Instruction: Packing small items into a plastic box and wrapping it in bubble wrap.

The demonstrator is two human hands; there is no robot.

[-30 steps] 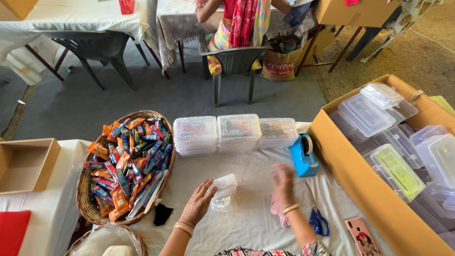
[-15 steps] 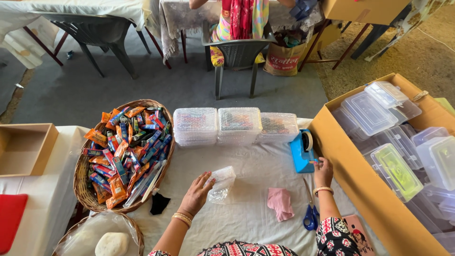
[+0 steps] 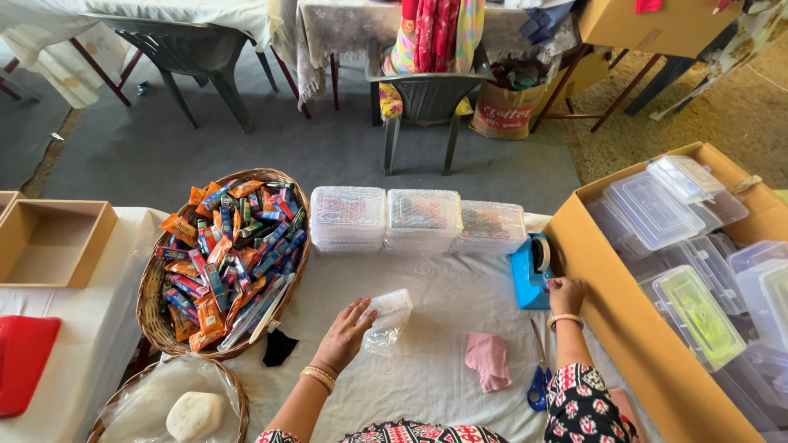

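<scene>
The left hand point(image 3: 345, 335) holds a small clear bag point(image 3: 386, 318) with its fingers bent around one end. The bag sticks out to the right of the hand, just above the white tablecloth point(image 3: 427, 287). The right hand point(image 3: 565, 295) is curled shut and touches the blue tape holder point(image 3: 532, 271), right next to the wall of a big cardboard box point(image 3: 624, 328) full of clear plastic tubs.

Between the two hands lies a pink cloth point(image 3: 487, 359), and blue scissors point(image 3: 538, 381) lie beside it. Behind the bag stand three stacks of clear boxes point(image 3: 419, 220) in a row. To the left is a round basket point(image 3: 156, 312) full of bright little packets. A second basket point(image 3: 234, 385) near the bottom holds a white lump.

Past the table are a grey floor, grey plastic chairs point(image 3: 423, 102) and more tables with cloths
</scene>
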